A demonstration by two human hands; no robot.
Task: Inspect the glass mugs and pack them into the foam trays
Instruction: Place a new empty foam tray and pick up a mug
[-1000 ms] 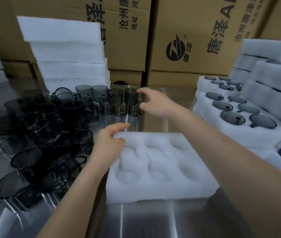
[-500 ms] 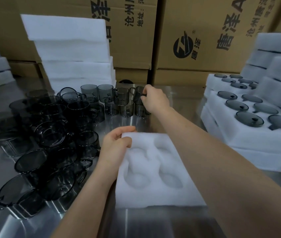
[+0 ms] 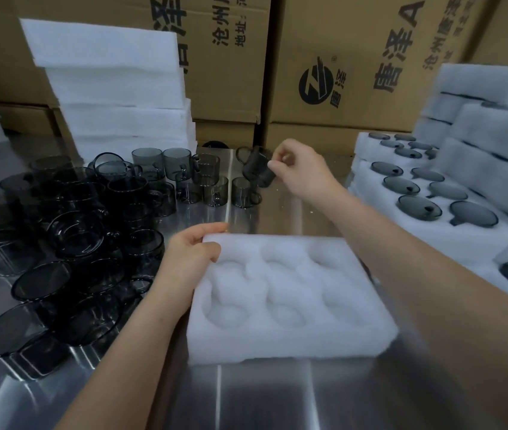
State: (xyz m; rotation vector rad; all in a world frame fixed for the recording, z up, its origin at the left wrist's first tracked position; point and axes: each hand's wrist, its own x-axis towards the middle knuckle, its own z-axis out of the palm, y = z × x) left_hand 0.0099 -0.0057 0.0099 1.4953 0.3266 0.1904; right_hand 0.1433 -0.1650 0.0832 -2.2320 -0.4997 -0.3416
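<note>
A white foam tray (image 3: 283,333) with hollow round pockets lies on the steel table in front of me. My left hand (image 3: 189,259) grips its far left corner, thumb on top. My right hand (image 3: 302,172) holds a small smoked glass mug (image 3: 256,169) by its rim, tilted and lifted above the table behind the tray. More small grey mugs (image 3: 184,178) stand in rows to the left of it. A heap of larger dark glass mugs (image 3: 60,243) covers the table's left side.
Packed foam trays (image 3: 432,225) with mugs in their pockets are stacked at the right. A pile of foam sheets (image 3: 116,88) stands at the back left. Cardboard boxes (image 3: 339,57) form a wall behind. Bare steel table (image 3: 277,398) lies near me.
My right hand reached the row of small mugs, took one and lifted it, tilting it. My left hand kept its hold on the tray corner.
</note>
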